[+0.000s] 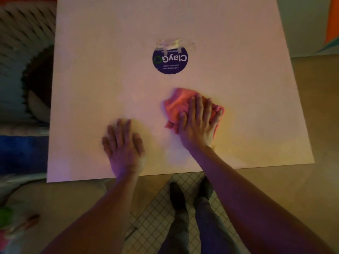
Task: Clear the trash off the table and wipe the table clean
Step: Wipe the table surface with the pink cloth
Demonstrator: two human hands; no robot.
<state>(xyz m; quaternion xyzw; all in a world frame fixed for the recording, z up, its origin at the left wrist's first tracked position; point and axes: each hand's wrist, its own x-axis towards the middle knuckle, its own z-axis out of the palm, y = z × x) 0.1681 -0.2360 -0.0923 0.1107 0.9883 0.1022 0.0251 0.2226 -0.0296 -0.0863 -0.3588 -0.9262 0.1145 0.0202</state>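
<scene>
A crumpled pink cloth (178,105) lies on the white square table (238,88), just right of its middle. My right hand (197,121) presses flat on the cloth, fingers straight and spread over it. My left hand (123,143) rests palm down on the bare tabletop near the front edge, fingers straight, holding nothing. A round dark blue sticker (170,60) with white lettering sits at the table's centre, with torn whitish tape (169,44) along its far edge.
Cushions and a blue seat (22,153) line the table's left side. A bench at lower left carries green and pink items (5,217). My legs and shoes (178,197) stand on tiled floor below the front edge.
</scene>
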